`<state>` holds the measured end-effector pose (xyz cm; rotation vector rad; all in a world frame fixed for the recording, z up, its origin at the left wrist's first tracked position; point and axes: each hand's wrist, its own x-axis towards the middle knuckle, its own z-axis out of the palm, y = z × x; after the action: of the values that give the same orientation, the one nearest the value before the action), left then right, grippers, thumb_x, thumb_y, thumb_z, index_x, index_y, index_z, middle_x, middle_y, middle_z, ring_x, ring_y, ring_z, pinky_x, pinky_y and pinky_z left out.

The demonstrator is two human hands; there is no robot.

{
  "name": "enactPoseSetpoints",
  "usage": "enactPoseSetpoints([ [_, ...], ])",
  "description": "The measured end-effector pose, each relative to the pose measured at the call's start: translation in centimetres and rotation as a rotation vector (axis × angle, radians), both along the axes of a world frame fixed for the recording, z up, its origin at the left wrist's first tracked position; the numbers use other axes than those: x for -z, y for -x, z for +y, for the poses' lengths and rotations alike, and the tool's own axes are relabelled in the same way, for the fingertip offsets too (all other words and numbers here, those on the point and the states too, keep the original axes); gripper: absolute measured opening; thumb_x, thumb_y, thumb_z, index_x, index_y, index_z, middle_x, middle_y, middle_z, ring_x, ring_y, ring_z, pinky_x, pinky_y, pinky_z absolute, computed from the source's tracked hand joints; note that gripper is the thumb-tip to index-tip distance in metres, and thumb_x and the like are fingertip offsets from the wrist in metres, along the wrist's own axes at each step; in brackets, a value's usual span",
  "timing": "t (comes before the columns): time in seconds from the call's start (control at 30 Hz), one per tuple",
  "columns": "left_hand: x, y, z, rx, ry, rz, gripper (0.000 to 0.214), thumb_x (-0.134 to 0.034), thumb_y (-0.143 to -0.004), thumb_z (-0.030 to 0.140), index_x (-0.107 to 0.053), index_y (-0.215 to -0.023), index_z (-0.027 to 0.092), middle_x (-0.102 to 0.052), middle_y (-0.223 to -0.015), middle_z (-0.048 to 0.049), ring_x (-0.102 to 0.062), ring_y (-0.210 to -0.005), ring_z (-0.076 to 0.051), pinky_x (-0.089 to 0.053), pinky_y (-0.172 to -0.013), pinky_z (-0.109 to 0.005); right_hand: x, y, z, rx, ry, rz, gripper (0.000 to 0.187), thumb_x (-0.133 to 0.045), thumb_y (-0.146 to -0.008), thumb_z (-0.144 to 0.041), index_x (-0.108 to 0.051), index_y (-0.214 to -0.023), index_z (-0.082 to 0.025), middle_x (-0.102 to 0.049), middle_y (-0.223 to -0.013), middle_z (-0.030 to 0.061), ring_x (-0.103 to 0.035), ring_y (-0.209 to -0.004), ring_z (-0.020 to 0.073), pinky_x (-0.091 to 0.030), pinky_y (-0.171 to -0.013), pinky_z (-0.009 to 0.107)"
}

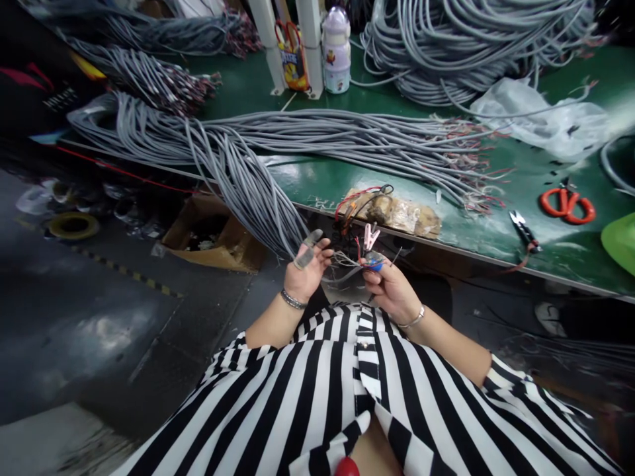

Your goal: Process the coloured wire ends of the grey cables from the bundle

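Observation:
My left hand [306, 270] is palm up with its fingers apart, grey coverings on two digits, and nothing seen in its grip. Close by, grey cables [262, 192] hang down over the table edge. In my right hand [391, 287], thumb and fingers pinch a small blue piece [374, 265], whose kind I cannot make out. Thin stripped wires [347, 260] stretch between the two hands, red and pale in colour. Just above the blue piece sticks up a pink clip [370, 237], beside dark and red leads.
A taped cardboard piece [404, 215] lies at the green table's edge. Red-handled scissors [567, 203] and small cutters [523, 231] are on the right. Farther back are a cable coil [461, 46], a plastic bag [540, 119] and a bottle [337, 53]. An open carton [213, 231] stands below.

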<state>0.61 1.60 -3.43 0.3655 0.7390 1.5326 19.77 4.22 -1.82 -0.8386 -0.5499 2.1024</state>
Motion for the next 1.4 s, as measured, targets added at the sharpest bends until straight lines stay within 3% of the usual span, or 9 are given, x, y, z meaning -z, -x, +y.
enactPoseSetpoints([
  [0.13, -0.1, -1.2, -0.7, 0.273, -0.110, 0.202, 0.071, -0.087, -0.060, 0.019, -0.058, -0.125, 0.022, -0.064, -0.123, -0.0088, -0.066, -0.092, -0.015, -0.051, -0.080, -0.023, -0.3, -0.2, -0.1, -0.003, 0.019, 0.013, 0.021, -0.080, -0.065, -0.020, -0.063, -0.077, -0.017, -0.051, -0.057, -0.0056, -0.023, -0.044, 0.0023, -0.012, -0.034, 0.012],
  [0.27, -0.7, -2.6, -0.2, 0.349, -0.127, 0.291, 0.069, -0.086, -0.064, 0.016, -0.057, -0.126, 0.024, -0.067, -0.117, -0.0064, -0.066, -0.081, -0.010, -0.052, -0.078, -0.022, -0.4, -0.3, -0.1, -0.023, -0.012, -0.004, 0.020, -0.080, -0.065, -0.020, -0.065, -0.079, -0.017, -0.058, -0.064, -0.0041, -0.023, -0.043, 0.0012, -0.010, -0.034, 0.013],
  [0.47, -0.8, -3.8, 0.7, 0.294, -0.075, 0.212, 0.061, -0.087, -0.063, 0.023, -0.060, -0.118, 0.019, -0.069, -0.106, -0.0069, -0.067, -0.085, -0.014, -0.051, -0.065, -0.019, -0.1, -0.8, -0.2, 0.001, -0.125, -0.093, 0.024, -0.081, -0.063, -0.024, -0.066, -0.081, -0.018, -0.059, -0.066, -0.0033, -0.027, -0.043, 0.0018, -0.010, -0.036, 0.016],
  [0.6, -0.7, -3.8, 0.7, 0.288, -0.050, 0.174, 0.055, -0.088, -0.060, 0.024, -0.063, -0.109, 0.015, -0.069, -0.090, -0.0047, -0.064, -0.071, -0.010, -0.048, -0.062, -0.018, 0.2, -1.0, -0.3, 0.099, -0.171, -0.179, 0.028, -0.083, -0.059, -0.024, -0.065, -0.080, -0.020, -0.052, -0.059, -0.0065, -0.028, -0.044, 0.0033, -0.015, -0.038, 0.017],
  [0.7, -0.6, -3.6, 0.6, 0.362, -0.034, 0.198, 0.056, -0.087, -0.061, 0.026, -0.063, -0.110, 0.014, -0.070, -0.086, -0.0052, -0.064, -0.071, -0.012, -0.048, -0.063, -0.019, 0.6, -1.0, -0.3, 0.130, -0.210, -0.231, 0.030, -0.083, -0.059, -0.026, -0.066, -0.083, -0.021, -0.056, -0.064, -0.0051, -0.033, -0.046, 0.0040, -0.020, -0.040, 0.017],
  [0.87, -0.3, -3.7, 0.9, 0.328, -0.033, 0.265, 0.057, -0.088, -0.060, 0.023, -0.063, -0.111, 0.015, -0.071, -0.078, -0.0020, -0.064, -0.069, -0.011, -0.048, -0.069, -0.020, 1.0, -1.1, -0.3, 0.121, -0.282, -0.221, 0.025, -0.082, -0.062, -0.026, -0.066, -0.081, -0.020, -0.061, -0.072, -0.0024, -0.044, -0.055, 0.0066, -0.032, -0.047, 0.019],
  [1.0, 0.0, -4.2, 1.1, 0.200, 0.047, 0.210, 0.057, -0.087, -0.058, 0.017, -0.064, -0.111, 0.015, -0.070, -0.073, 0.0001, -0.064, -0.067, -0.010, -0.048, -0.068, -0.019, 0.8, -1.1, -0.4, 0.097, -0.256, -0.228, 0.027, -0.081, -0.062, -0.027, -0.066, -0.084, -0.020, -0.057, -0.070, -0.0033, -0.033, -0.049, 0.0048, -0.022, -0.042, 0.019],
  [1.13, -0.1, -4.5, 1.3, 0.078, 0.053, 0.115, 0.045, -0.081, -0.060, 0.014, -0.067, -0.103, 0.017, -0.064, -0.065, 0.0032, -0.053, -0.052, -0.005, -0.039, -0.050, -0.015, 0.9, -1.0, -0.6, 0.055, -0.221, -0.178, 0.028, -0.080, -0.063, -0.024, -0.067, -0.087, -0.020, -0.052, -0.064, -0.0049, -0.028, -0.047, 0.0039, -0.016, -0.041, 0.018],
  [1.4, -1.5, -3.7, 0.5, 0.128, 0.036, -0.054, 0.023, -0.075, -0.068, 0.022, -0.068, -0.090, 0.019, -0.048, -0.061, 0.0035, -0.040, -0.044, -0.003, -0.030, -0.042, -0.018, 0.7, -0.7, -0.7, -0.067, -0.097, -0.032, 0.020, -0.077, -0.064, -0.023, -0.065, -0.080, -0.018, -0.045, -0.054, -0.0071, -0.026, -0.046, 0.0039, -0.010, -0.039, 0.016],
])
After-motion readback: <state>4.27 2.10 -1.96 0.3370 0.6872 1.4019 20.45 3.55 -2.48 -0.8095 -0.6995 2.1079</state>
